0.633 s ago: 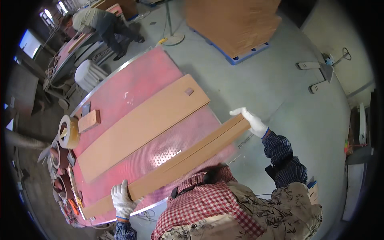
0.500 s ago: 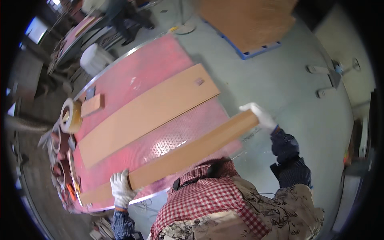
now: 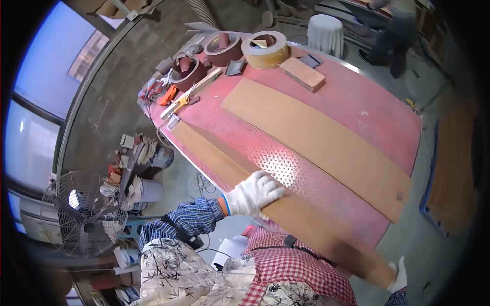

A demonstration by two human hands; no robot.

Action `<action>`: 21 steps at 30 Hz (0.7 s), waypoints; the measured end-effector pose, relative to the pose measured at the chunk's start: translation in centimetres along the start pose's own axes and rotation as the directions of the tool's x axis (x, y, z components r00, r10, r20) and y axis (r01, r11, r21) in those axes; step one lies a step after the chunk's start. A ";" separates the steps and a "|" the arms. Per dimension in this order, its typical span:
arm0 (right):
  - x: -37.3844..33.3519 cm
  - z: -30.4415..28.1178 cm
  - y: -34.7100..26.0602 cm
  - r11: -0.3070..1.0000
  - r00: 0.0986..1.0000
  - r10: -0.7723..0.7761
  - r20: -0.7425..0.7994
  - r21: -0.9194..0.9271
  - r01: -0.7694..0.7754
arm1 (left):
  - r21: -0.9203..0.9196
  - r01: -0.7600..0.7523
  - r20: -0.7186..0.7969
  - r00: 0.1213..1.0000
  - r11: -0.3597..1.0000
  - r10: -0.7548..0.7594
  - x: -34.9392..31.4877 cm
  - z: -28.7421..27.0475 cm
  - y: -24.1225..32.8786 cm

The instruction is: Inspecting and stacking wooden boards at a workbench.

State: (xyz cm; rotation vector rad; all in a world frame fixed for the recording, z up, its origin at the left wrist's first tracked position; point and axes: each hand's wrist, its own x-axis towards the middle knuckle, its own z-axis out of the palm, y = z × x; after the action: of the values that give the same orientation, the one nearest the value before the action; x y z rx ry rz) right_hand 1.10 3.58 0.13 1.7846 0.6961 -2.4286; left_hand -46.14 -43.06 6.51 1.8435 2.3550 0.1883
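Note:
A long narrow brown board (image 3: 214, 153) lies slanted along the near edge of the red perforated table (image 3: 357, 109). My left hand (image 3: 253, 194), in a white glove, grips this board near its middle. My right hand (image 3: 398, 275), also gloved, holds the board's near end at the lower right, partly cut off by the picture's rim. A wider brown board (image 3: 316, 140) lies flat on the table beyond it, apart from both hands.
Several rolls of tape and abrasive (image 3: 266, 48) and a small wooden block (image 3: 302, 73) sit at the table's far end beside hand tools (image 3: 171, 97). A wire fan (image 3: 84, 214) stands lower left. Another person (image 3: 393, 35) stands by a white stool (image 3: 326, 31). Stacked boards (image 3: 454, 168) lie at the right.
The view has swung round, so the table's cluttered end now shows at the top. My left hand sits farther along the narrow board than before. Both hands still hold it.

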 end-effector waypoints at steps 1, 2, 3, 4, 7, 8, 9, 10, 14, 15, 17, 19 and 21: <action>0.7 0.3 0.0 0.998 0.999 0.000 -0.035 -0.063 -0.003 | -0.006 -0.010 0.017 1.000 1.000 0.010 -0.2 0.3 -0.1; 0.4 1.0 0.0 0.993 0.998 0.006 -0.065 -0.114 -0.013 | -0.048 -0.012 0.089 0.996 0.999 0.017 -0.7 -0.2 0.1; 1.0 1.5 0.1 0.986 0.996 0.007 -0.090 -0.166 -0.022 | -0.027 -0.001 0.152 0.988 1.000 0.005 -0.9 -0.3 0.0; 1.3 2.3 0.1 0.976 0.993 0.011 -0.116 -0.217 -0.036 | -0.021 -0.003 0.062 0.998 1.000 0.004 -0.9 -0.8 -0.2; 1.8 4.6 0.0 0.933 0.980 0.020 -0.197 -0.348 -0.089 | -0.227 0.006 0.107 0.994 0.974 0.018 -0.8 -2.5 -1.4; 1.9 5.2 0.1 0.917 0.975 0.020 -0.221 -0.385 -0.106 | -0.224 0.003 0.110 0.994 0.975 0.022 -0.7 -3.1 -2.7; 2.0 5.7 -0.1 0.901 0.971 0.017 -0.240 -0.417 -0.119 | -0.461 0.152 0.238 0.970 0.874 -0.044 -0.8 -3.6 -4.5; 2.2 6.1 -0.3 0.884 0.966 0.012 -0.259 -0.449 -0.132 | -0.668 0.250 0.297 0.953 0.701 -0.057 -0.8 -3.8 -6.8; 2.3 7.2 -0.8 0.817 0.946 0.014 -0.324 -0.542 -0.198 | 0.035 0.596 0.160 0.789 0.802 -0.593 -2.0 -3.0 -22.3; 2.4 7.4 -1.0 0.802 0.940 0.012 -0.341 -0.558 -0.212 | 0.226 0.672 0.256 0.658 0.705 -0.709 -3.1 -2.9 -26.7; 2.5 7.9 -1.2 0.773 0.933 0.005 -0.360 -0.591 -0.232 | 0.450 0.723 0.435 0.336 0.525 -0.835 -5.8 -2.4 -33.8; 2.6 8.3 -1.4 0.737 0.926 0.002 -0.379 -0.625 -0.257 | 0.598 0.726 0.518 -0.026 0.340 -0.855 -8.0 -0.6 -37.8; 2.6 8.5 -1.6 0.698 0.916 -0.003 -0.402 -0.657 -0.286 | 0.600 0.763 0.600 -0.232 0.239 -0.766 -9.8 0.4 -40.0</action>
State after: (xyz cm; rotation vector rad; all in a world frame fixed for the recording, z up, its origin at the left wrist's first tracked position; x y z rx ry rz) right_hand -7.88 2.30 0.24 1.8342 1.2489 -1.3831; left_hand -81.87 -62.19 -0.99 -0.1786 2.0379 -0.7485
